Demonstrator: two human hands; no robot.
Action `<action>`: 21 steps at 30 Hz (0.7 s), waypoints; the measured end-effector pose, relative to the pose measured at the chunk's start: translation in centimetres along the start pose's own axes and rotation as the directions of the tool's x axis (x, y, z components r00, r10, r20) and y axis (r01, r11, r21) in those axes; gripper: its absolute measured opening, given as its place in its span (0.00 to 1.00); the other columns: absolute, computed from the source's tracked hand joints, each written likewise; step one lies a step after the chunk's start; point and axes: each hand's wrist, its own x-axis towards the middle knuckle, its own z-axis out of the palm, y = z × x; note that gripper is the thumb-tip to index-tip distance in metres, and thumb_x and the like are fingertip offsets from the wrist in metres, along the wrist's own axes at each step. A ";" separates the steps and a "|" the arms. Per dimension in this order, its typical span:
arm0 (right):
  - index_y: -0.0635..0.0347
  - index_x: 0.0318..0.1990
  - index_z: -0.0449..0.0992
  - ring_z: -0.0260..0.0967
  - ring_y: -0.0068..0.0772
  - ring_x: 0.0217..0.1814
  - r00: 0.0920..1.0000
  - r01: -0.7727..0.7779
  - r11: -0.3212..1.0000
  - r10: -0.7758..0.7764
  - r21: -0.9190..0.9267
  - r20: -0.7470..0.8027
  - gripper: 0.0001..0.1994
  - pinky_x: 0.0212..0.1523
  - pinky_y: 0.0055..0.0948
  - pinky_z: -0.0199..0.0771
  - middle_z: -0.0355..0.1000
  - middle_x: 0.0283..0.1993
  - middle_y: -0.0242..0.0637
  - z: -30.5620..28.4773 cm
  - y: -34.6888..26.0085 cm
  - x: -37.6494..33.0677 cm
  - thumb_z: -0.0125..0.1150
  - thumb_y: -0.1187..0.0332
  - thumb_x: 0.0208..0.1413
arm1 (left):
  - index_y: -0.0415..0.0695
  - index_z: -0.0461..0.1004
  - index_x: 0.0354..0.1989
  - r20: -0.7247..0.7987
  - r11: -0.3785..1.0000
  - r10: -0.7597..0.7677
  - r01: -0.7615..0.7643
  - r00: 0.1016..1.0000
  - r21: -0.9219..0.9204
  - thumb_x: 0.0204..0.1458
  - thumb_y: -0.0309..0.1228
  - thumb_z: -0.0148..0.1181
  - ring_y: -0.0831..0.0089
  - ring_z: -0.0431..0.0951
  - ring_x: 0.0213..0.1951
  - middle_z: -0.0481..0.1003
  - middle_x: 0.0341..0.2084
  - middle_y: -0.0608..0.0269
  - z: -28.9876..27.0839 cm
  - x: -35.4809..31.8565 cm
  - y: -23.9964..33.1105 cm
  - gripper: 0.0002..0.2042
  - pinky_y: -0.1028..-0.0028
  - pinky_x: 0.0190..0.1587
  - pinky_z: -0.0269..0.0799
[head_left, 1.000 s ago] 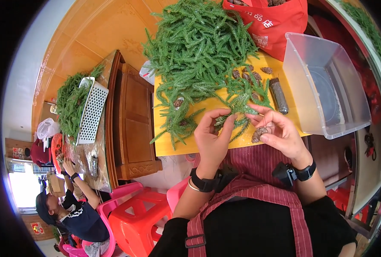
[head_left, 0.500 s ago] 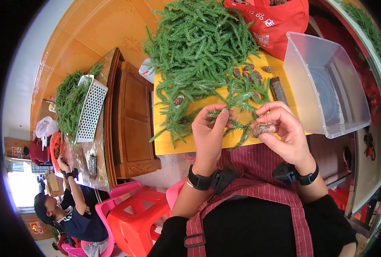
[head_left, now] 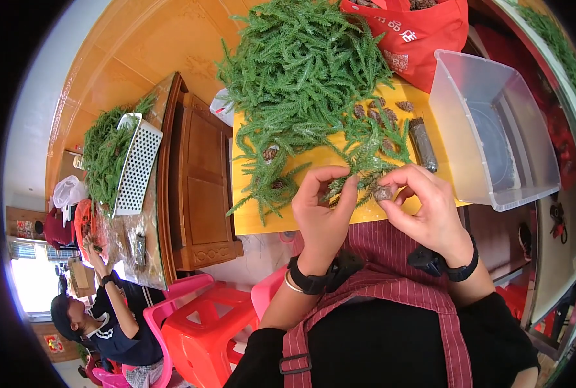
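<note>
My left hand (head_left: 321, 210) pinches a green artificial pine sprig (head_left: 364, 157) between thumb and fingertips, over the near edge of the yellow tabletop (head_left: 246, 223). In my right hand (head_left: 430, 205), thumb and index finger grip a small brown pine cone (head_left: 383, 193). The cone sits against the sprig's needles, close to my left fingertips. Whether the two are joined is hidden. A large pile of green pine sprigs (head_left: 301, 71) lies beyond my hands, and several loose pine cones (head_left: 390, 116) rest to its right.
Right of the cones lies a bundle of thin dark wires (head_left: 424, 147). A clear plastic bin (head_left: 453, 129) stands at the right, with a red bag (head_left: 424, 45) of cones behind it. Far left, a person (head_left: 116, 323) works near a white basket (head_left: 139, 165). Red stools (head_left: 204, 330) stand between.
My right hand has moved left and slightly lower, bringing the pine cone against the sprig. My left hand has shifted slightly right. The other person's hands have moved a little.
</note>
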 end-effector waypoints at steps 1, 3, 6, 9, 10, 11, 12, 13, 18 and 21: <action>0.65 0.36 0.71 0.68 0.25 0.31 1.000 0.010 1.000 -0.010 0.010 0.018 0.11 0.27 0.19 0.70 0.69 0.32 0.36 -0.1 0.1 0.0 0.59 0.80 0.42 | 0.34 0.67 0.34 0.000 1.000 0.000 0.000 1.000 0.000 0.47 0.16 0.54 0.74 0.76 0.33 0.70 0.31 0.62 0.0 0.0 -0.1 0.06 0.80 0.32 0.75; 0.65 0.35 0.71 0.68 0.25 0.31 0.999 0.020 1.000 -0.020 0.019 0.035 0.10 0.27 0.19 0.71 0.69 0.32 0.36 -0.2 0.1 0.0 0.59 0.80 0.41 | 0.34 0.67 0.34 -0.011 1.000 0.024 -0.024 1.000 0.003 0.47 0.16 0.54 0.73 0.76 0.34 0.69 0.34 0.61 -0.1 0.1 -0.4 0.06 0.80 0.32 0.75; 0.65 0.34 0.71 0.69 0.26 0.31 1.000 0.024 0.999 -0.023 -0.023 0.013 0.10 0.27 0.20 0.72 0.69 0.32 0.37 -0.1 0.3 0.0 0.59 0.81 0.41 | 0.34 0.68 0.34 0.012 0.996 0.078 -0.079 0.997 0.042 0.47 0.15 0.54 0.74 0.75 0.34 0.67 0.35 0.61 -0.1 0.2 -0.2 0.06 0.80 0.32 0.75; 0.66 0.34 0.71 0.69 0.27 0.31 0.999 0.033 0.997 -0.033 -0.071 0.002 0.10 0.28 0.21 0.73 0.69 0.32 0.38 0.2 0.4 0.1 0.60 0.81 0.41 | 0.34 0.68 0.34 0.045 0.995 0.079 -0.081 0.996 0.056 0.46 0.15 0.54 0.74 0.74 0.35 0.65 0.36 0.61 0.0 0.1 0.0 0.07 0.80 0.33 0.75; 0.66 0.34 0.71 0.70 0.27 0.32 0.999 0.024 0.997 -0.026 -0.072 -0.027 0.11 0.28 0.21 0.73 0.69 0.32 0.38 0.3 0.3 0.1 0.60 0.81 0.41 | 0.34 0.68 0.34 0.046 0.995 0.079 -0.081 0.996 0.056 0.46 0.15 0.54 0.74 0.74 0.35 0.65 0.36 0.61 0.0 0.1 0.1 0.07 0.80 0.33 0.75; 0.66 0.35 0.70 0.70 0.27 0.32 0.998 0.015 0.997 -0.019 -0.074 -0.055 0.11 0.29 0.21 0.74 0.70 0.32 0.38 0.4 0.2 0.1 0.60 0.81 0.41 | 0.34 0.69 0.34 0.047 0.997 0.065 -0.068 0.997 0.046 0.46 0.15 0.54 0.75 0.73 0.36 0.66 0.36 0.61 0.1 0.0 0.1 0.07 0.81 0.33 0.75; 0.66 0.35 0.70 0.70 0.27 0.32 0.998 0.014 0.997 -0.019 -0.074 -0.056 0.11 0.29 0.21 0.74 0.70 0.32 0.38 0.5 0.2 0.1 0.60 0.81 0.41 | 0.34 0.69 0.34 0.048 0.998 0.053 -0.054 0.997 0.036 0.45 0.15 0.55 0.76 0.72 0.36 0.66 0.35 0.61 0.1 0.0 0.1 0.07 0.81 0.33 0.74; 0.66 0.35 0.70 0.71 0.28 0.32 0.996 0.021 0.998 -0.026 -0.061 -0.083 0.11 0.29 0.21 0.74 0.70 0.32 0.38 0.7 0.3 0.1 0.61 0.80 0.41 | 0.34 0.69 0.34 0.049 0.998 0.052 -0.054 0.997 0.036 0.45 0.15 0.55 0.76 0.72 0.36 0.66 0.35 0.61 0.2 0.0 0.2 0.07 0.81 0.33 0.74; 0.66 0.35 0.69 0.73 0.28 0.31 0.988 0.007 1.000 -0.010 -0.022 -0.154 0.11 0.30 0.22 0.74 0.71 0.32 0.38 1.4 0.6 -0.1 0.62 0.80 0.42 | 0.35 0.70 0.33 0.060 0.994 0.088 -0.092 0.994 0.057 0.45 0.16 0.56 0.78 0.68 0.35 0.66 0.34 0.62 0.5 -0.1 0.3 0.06 0.82 0.31 0.72; 0.66 0.34 0.70 0.73 0.28 0.29 0.978 0.021 0.997 -0.036 -0.077 -0.203 0.11 0.29 0.22 0.74 0.71 0.32 0.38 1.5 0.8 -0.2 0.63 0.80 0.42 | 0.35 0.70 0.33 0.069 0.984 0.127 -0.135 0.990 0.118 0.46 0.16 0.55 0.78 0.69 0.35 0.66 0.34 0.62 0.5 0.1 0.4 0.06 0.82 0.31 0.72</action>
